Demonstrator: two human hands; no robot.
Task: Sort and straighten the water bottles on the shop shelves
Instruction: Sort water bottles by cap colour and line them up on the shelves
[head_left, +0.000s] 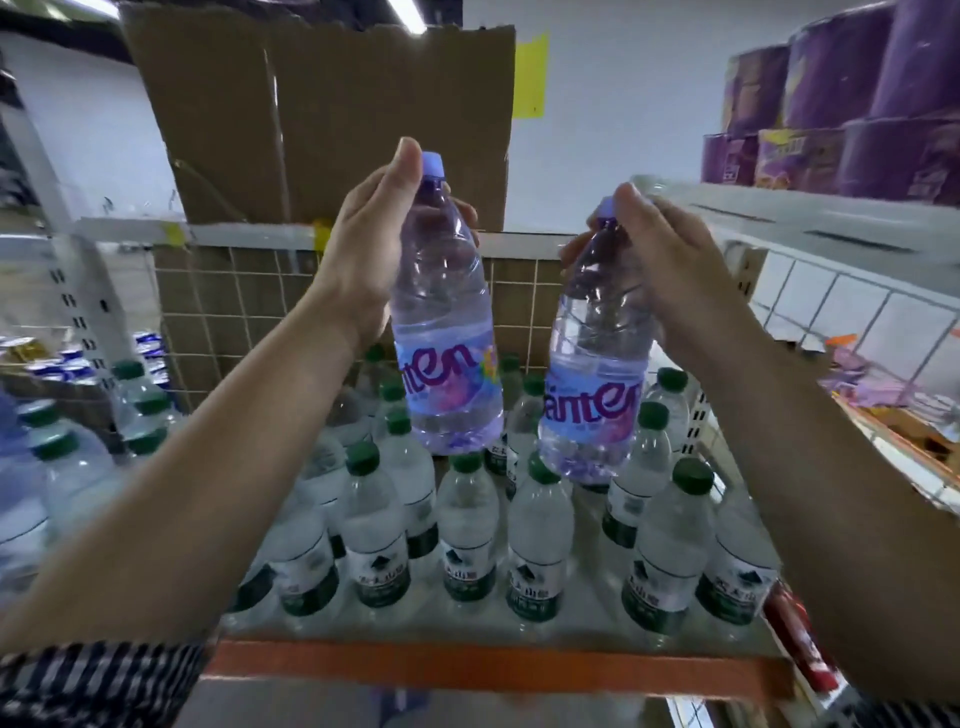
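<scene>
Head view: the left hand (374, 244) has its fingers wrapped round the shoulder of the left bottle (447, 332). The right hand (670, 265) clasps the neck of the right bottle (597, 364), which is tilted. Both purple bottles hang apart, just above the green-capped bottles (540, 540), with open air between them. An upper shelf (831, 228) juts in close beside the right hand. The green-capped bottles crowd the lower shelf (467, 665) to its orange front edge. A grid panel (234, 291) backs it, with a box (322, 124) above and purple packs (857, 104) at top right.
</scene>
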